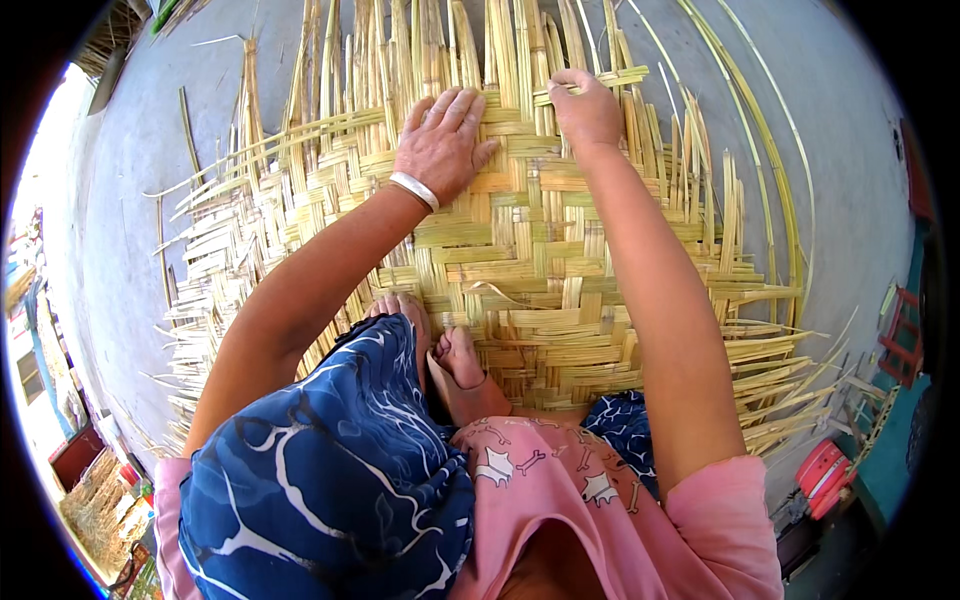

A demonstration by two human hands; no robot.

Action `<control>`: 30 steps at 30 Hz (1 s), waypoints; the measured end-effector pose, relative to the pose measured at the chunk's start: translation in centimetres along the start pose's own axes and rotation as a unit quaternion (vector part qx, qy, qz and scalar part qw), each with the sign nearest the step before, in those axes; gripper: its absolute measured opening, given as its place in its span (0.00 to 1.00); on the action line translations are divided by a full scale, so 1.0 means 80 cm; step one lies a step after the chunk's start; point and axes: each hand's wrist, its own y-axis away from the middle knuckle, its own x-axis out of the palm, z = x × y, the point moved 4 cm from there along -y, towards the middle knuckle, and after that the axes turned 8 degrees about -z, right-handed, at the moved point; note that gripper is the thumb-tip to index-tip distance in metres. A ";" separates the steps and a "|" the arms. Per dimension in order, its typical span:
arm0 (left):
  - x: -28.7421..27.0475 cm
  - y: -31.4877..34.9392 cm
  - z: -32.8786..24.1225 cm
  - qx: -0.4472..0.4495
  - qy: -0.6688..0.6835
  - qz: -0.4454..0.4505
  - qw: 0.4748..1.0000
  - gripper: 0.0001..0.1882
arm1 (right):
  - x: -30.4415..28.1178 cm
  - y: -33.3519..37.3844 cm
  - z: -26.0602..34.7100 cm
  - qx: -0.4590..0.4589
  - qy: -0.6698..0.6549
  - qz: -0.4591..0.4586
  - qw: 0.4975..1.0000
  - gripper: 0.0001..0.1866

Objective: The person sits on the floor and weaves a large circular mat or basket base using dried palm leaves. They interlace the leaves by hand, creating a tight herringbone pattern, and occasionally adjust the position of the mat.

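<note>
A half-woven mat (545, 235) of flat yellow-green split strips, reed or bamboo, lies on the ground before me. Its long loose strips (405, 50) stick out past the far edge of the weave. My left hand (440, 145) rests flat on that far edge, fingers spread, a pale bangle (414, 190) at the wrist. Farther right, my right hand (588, 112) pinches a crosswise strip (630, 76), whose end juts out to the right of the fist. Left of my left hand, another crosswise strip (330, 125) runs over the upright ones.
My bare feet (460, 355) are on the mat's near part. Long loose strips (775, 165) lie on the grey floor (850, 150) at the right. A red ladder-like object (902, 338) and a pink-red tub (823, 475) stand at the right rim. Cut strip ends fringe both sides.
</note>
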 end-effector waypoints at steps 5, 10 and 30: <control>0.001 0.004 -0.003 -0.007 -0.010 0.016 1.000 0.30 | -0.002 0.016 0.009 -0.045 0.069 -0.056 0.995 0.11; 0.002 0.007 -0.001 0.006 -0.012 0.022 1.000 0.28 | 0.001 0.028 0.003 -0.076 0.063 -0.092 0.991 0.11; 0.030 -0.162 -0.048 -0.034 0.349 0.263 0.899 0.20 | -0.053 -0.001 -0.053 0.143 -0.610 0.154 0.764 0.07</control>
